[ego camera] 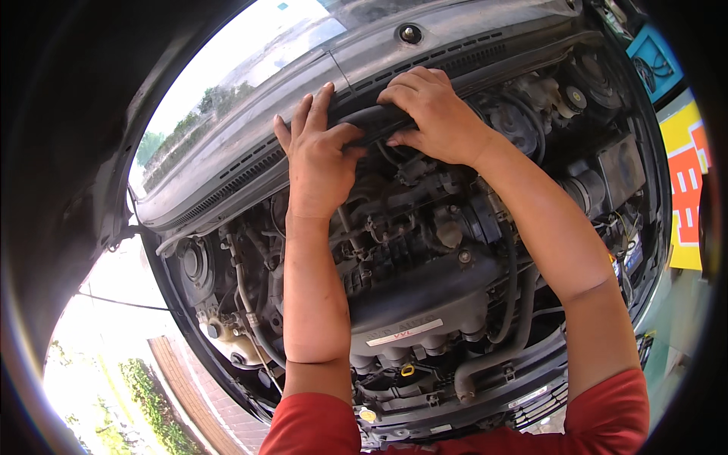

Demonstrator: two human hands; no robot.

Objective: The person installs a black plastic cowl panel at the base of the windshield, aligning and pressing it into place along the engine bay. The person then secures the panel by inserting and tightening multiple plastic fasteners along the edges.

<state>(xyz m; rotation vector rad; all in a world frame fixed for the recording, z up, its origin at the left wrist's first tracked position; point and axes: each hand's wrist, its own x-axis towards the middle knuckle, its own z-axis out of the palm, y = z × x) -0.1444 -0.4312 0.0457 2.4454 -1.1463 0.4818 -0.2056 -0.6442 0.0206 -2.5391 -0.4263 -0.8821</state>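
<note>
Both my hands are at the rear of a car's open engine bay, along the plastic cowl panel [244, 185] below the windshield. A black rubber sealing strip [372, 116] bows up between them. My right hand [435, 122] grips it, fingers over the top and thumb below. On the left, my hand [321, 156] rests three spread fingers on the cowl, while its index finger and thumb close at the strip's lower edge. The strip behind the left palm is hidden. Under my forearms lies the engine with its dark plastic cover [421, 287], bearing the maker's name BYD.
A yellow dipstick ring [408, 370] and a radiator cap [368, 414] sit near the front. A pale fluid tank [230, 338] is on the left. The air filter box [623, 170] and battery [631, 256] are on the right. A wiper spindle [409, 33] protrudes above the cowl.
</note>
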